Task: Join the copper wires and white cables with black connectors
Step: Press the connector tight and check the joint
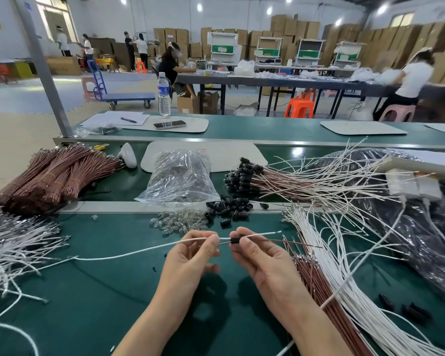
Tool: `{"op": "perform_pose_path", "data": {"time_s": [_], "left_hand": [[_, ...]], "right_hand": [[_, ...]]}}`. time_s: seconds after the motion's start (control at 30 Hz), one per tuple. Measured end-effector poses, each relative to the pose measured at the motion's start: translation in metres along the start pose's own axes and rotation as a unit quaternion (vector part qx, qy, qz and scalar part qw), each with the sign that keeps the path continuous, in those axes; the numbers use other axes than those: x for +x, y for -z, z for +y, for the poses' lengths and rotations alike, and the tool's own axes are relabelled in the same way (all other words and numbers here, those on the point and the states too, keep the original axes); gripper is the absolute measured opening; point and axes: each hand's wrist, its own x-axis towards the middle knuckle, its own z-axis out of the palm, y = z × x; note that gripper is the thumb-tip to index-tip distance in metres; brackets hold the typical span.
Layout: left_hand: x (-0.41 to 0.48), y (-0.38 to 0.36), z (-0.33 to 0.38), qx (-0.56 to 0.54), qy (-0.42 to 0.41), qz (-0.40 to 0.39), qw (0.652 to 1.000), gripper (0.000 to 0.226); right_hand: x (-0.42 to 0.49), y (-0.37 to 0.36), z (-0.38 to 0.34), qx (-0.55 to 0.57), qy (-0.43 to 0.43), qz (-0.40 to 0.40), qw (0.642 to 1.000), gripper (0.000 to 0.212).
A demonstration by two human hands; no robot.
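Note:
Above the green bench, my left hand (193,255) pinches a white cable (129,253) that trails away to the left. My right hand (257,255) pinches a black connector (234,240) between thumb and fingers. A white cable end and a copper wire (302,244) stick out of the connector toward the right. The two hands are a few centimetres apart, with the cable running between them into the connector.
Loose black connectors (229,208) and clear glass pieces (180,222) lie just beyond my hands. White cables (16,250) sit left, white and copper wires (326,283) right. Copper bundles (49,176), a plastic bag (180,176) and finished assemblies (280,178) lie farther back.

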Motion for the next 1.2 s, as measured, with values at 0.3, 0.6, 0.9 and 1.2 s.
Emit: {"op": "perform_pose_path", "data": {"time_s": [0.3, 0.6, 0.9, 1.2], "left_hand": [[-0.0058, -0.0050, 0.0038, 0.051, -0.018, -0.042, 0.998, 0.020], [-0.0028, -0.0055, -0.0013, 0.066, -0.032, -0.004, 0.997, 0.031], [0.0000, -0.0046, -0.0018, 0.038, -0.017, 0.000, 0.999, 0.022], [0.0028, -0.0016, -0.0027, -0.007, 0.002, 0.013, 1.000, 0.024]], "right_hand": [[-0.0036, 0.0002, 0.0032, -0.051, -0.014, -0.010, 0.999, 0.032], [-0.0031, 0.0014, 0.0010, -0.085, -0.004, 0.014, 0.996, 0.024], [-0.0036, 0.0018, -0.0012, -0.114, 0.029, 0.032, 0.993, 0.037], [0.0003, 0.0075, -0.0065, -0.084, 0.057, 0.070, 0.992, 0.027]]}}
